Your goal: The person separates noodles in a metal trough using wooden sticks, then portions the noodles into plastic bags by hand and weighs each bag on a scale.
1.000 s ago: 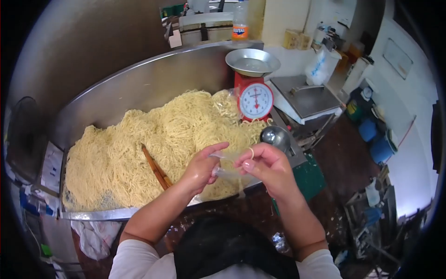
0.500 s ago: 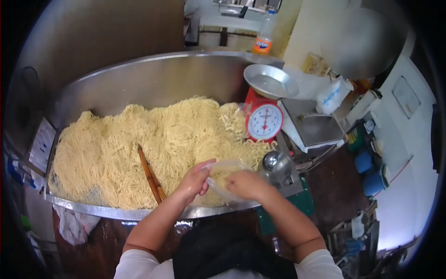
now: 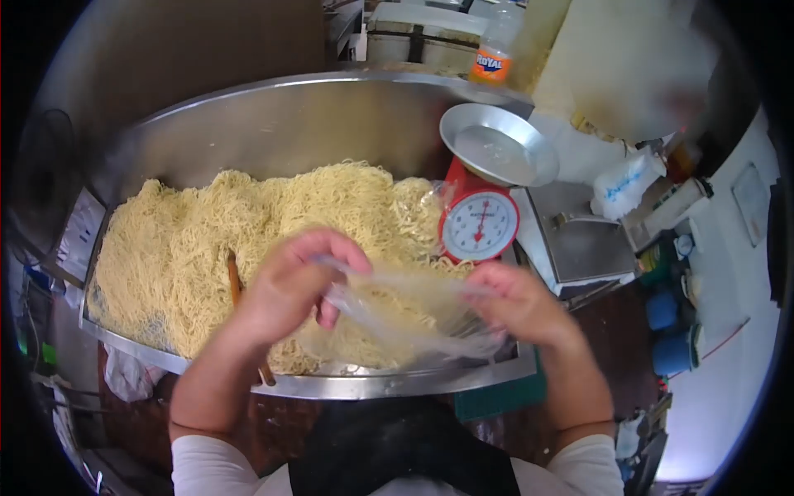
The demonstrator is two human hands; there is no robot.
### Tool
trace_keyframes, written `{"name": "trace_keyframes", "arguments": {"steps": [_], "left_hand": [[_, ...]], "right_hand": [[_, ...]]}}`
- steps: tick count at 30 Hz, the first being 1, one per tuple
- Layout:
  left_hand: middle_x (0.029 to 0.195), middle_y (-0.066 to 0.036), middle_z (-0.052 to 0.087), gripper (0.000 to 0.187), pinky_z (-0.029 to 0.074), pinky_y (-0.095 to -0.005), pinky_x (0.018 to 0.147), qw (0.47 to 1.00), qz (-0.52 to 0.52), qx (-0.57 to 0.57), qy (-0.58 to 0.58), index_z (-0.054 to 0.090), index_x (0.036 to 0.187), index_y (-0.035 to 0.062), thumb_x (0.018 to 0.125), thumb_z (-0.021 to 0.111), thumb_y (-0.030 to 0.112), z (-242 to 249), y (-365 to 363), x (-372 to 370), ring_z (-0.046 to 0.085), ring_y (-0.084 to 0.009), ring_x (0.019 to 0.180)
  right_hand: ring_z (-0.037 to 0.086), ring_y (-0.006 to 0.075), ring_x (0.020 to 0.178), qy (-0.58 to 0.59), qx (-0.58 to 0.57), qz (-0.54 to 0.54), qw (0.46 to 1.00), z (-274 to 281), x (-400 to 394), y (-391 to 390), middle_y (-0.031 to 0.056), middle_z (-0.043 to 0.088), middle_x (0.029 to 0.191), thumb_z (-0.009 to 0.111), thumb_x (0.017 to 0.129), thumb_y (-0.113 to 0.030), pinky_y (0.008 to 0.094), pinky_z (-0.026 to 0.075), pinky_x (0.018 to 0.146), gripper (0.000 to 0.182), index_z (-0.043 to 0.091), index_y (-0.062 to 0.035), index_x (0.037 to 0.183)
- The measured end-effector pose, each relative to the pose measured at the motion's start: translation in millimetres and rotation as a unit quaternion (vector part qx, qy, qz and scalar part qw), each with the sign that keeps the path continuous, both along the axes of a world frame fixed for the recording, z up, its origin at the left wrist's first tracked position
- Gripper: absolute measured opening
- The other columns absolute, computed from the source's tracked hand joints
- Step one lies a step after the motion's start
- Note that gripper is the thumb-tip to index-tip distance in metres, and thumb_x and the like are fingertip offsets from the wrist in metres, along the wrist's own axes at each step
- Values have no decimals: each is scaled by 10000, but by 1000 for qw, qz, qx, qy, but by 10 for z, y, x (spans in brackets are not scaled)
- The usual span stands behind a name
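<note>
A clear plastic bag (image 3: 405, 307) is stretched between both my hands above the near rim of a big steel tray (image 3: 389, 382). My left hand (image 3: 294, 285) pinches the bag's left edge. My right hand (image 3: 517, 302) grips its right side. The bag looks blurred and I cannot tell what is in it. Beneath and beyond it lies a wide heap of yellow noodles (image 3: 248, 240) that fills the tray. Wooden chopsticks (image 3: 234, 285) rest on the noodles, partly hidden by my left wrist.
A red dial scale (image 3: 478, 219) with a steel pan (image 3: 498, 153) stands at the tray's right end, a clear bag of noodles (image 3: 418, 207) beside it. An orange-label bottle (image 3: 494, 50) is behind. A steel sink (image 3: 579, 240) and blue containers (image 3: 674, 331) lie to the right.
My hands lifted from the tray's front edge and moved apart, pulling the bag wide between them. The view shifted slightly left and the ladle near the scale is now hidden.
</note>
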State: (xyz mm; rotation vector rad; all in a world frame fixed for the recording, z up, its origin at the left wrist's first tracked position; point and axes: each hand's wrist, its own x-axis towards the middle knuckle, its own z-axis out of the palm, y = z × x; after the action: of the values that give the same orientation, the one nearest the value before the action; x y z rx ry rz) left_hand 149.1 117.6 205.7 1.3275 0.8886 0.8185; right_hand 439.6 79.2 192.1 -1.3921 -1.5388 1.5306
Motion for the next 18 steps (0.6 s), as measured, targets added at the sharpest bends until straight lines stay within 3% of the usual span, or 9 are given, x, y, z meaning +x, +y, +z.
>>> {"name": "trace_keyframes", "arguments": {"steps": [2,4,5,6,8,10,12,15,18], "left_hand": [[771,-76,615,247,476,-222,453,987,48,153,-7,596,1006,0,834,469,124,456,182,226,579,-118,547],[778,-70,618,267,493,-228,487,954,111,280,-7,579,1040,-7,866,447,148,884,450,548,591,-117,583],[759,-57,608,259,489,-233,492,955,108,275,-35,574,1062,3,882,444,137,1071,586,698,579,-109,574],[741,-45,597,252,486,-239,497,955,106,271,-64,569,1083,13,899,440,127,1257,694,857,567,-101,566],[648,-11,531,187,387,-225,428,962,220,162,-5,571,977,48,934,397,101,1821,630,1481,464,-86,487],[638,-7,517,191,368,-222,411,964,237,121,-4,568,971,55,954,379,69,1991,817,1720,428,-80,464],[711,-31,554,204,429,-229,449,975,155,152,-54,561,1064,33,958,386,33,1782,1264,1722,460,-84,496],[683,-18,554,241,467,-243,498,968,102,229,22,573,1113,48,922,441,112,1407,1890,1891,533,-87,541],[642,-2,512,237,449,-238,498,971,90,198,104,577,1132,86,925,467,114,1126,2106,2029,510,-81,523]], "right_hand": [[493,13,555,63,96,3,993,502,301,178,-51,562,725,581,903,-148,168,395,483,86,592,-76,947],[513,11,613,61,222,-120,966,992,511,368,-54,576,761,620,862,-147,168,402,517,149,615,-60,982],[519,14,635,66,302,-100,946,1181,703,545,-47,584,788,635,843,-164,169,414,533,212,618,-55,1025],[550,63,760,72,303,-124,942,1408,855,689,1,604,922,639,808,-122,207,458,652,303,573,-30,1089],[523,36,747,57,353,-142,923,1635,1158,1006,-24,576,880,632,832,-167,198,452,651,293,586,-41,1093],[478,-7,587,41,403,-175,898,1767,1341,1214,-74,533,720,628,841,-202,184,429,523,239,625,-74,1043],[471,-2,578,-12,390,-185,902,1778,1559,1363,-76,530,711,633,837,-208,196,432,519,238,629,-80,1037],[469,14,571,-50,377,-198,903,1534,1744,1564,-70,533,708,630,836,-213,210,435,521,227,636,-80,1021],[477,36,573,-56,362,-198,909,1191,1872,1735,-57,544,720,623,841,-214,216,436,524,221,640,-67,1005]]}}
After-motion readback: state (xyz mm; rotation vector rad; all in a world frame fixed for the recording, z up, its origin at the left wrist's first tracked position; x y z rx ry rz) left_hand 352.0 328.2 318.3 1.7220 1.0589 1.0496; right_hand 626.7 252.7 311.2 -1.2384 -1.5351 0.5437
